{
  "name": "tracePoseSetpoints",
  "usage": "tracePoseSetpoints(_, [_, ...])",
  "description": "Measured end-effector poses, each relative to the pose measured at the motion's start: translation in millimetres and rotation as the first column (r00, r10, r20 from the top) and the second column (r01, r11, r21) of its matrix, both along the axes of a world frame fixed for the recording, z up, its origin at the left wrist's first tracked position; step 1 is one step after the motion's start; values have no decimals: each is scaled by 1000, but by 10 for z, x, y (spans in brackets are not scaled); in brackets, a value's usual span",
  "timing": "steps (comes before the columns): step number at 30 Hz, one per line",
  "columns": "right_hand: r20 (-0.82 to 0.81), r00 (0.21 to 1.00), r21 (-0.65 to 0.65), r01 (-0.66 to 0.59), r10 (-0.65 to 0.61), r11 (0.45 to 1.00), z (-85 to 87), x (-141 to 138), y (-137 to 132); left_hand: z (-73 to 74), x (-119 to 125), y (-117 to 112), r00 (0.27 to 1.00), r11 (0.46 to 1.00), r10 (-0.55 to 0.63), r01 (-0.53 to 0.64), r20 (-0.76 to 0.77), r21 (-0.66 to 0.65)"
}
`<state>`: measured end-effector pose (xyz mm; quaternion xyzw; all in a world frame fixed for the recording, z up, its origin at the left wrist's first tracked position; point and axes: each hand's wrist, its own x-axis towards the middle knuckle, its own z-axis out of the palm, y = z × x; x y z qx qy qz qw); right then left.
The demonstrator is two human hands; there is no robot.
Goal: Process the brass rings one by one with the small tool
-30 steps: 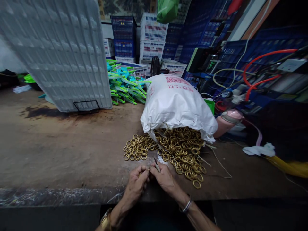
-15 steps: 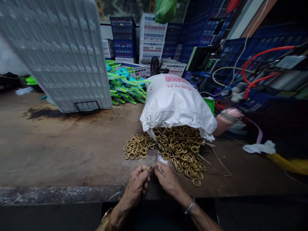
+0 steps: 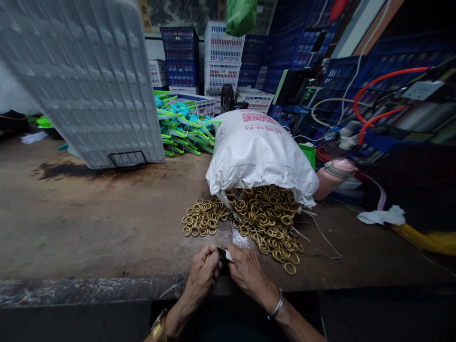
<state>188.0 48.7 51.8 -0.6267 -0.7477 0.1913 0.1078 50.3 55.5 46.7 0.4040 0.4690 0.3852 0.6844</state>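
Observation:
My left hand [image 3: 202, 274] and my right hand [image 3: 246, 271] meet at the near edge of the worktable [image 3: 89, 228], fingers pinched together. Between them sits a small dark and white piece [image 3: 224, 255], held by both hands; a brass ring seems caught in the left fingers, too small to be sure. Just beyond lies a heap of brass rings [image 3: 265, 218] spilling from a white woven sack [image 3: 258, 152] lying on its side. A smaller cluster of rings [image 3: 201, 219] lies to the left of the heap.
A large white plastic tray [image 3: 85, 80] leans upright at the back left. Green and blue plastic parts [image 3: 183, 126] pile behind it. Stacked blue and white crates [image 3: 221, 54] fill the background. Red hoses [image 3: 377, 104], cables and a pink cylinder [image 3: 333, 173] crowd the right.
The thin tool that stuck up from my right hand a second ago has come down. Both hands now close on a small dark and white piece between them.

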Motion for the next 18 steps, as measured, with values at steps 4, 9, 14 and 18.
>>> tracePoseSetpoints(4, [8, 1000, 2, 10, -10, 1000, 0, 2, 9, -36, 0, -4, 1000, 1000, -7, 7, -9, 14])
tracePoseSetpoints(9, [-33, 999, -91, -13, 10, 996, 28, 0, 47, -47, -16, -7, 1000, 999, -20, 21, -24, 39])
tracePoseSetpoints(14, [-107, 989, -159, -121, 105, 980, 31, 33, 98, -9, -83, -46, 998, 996, -57, 58, -15, 65])
tracePoseSetpoints(18, [128, 990, -91, -51, 63, 994, -5, 59, 195, 67, -142, -142, 993, 992, -117, 116, 18, 41])
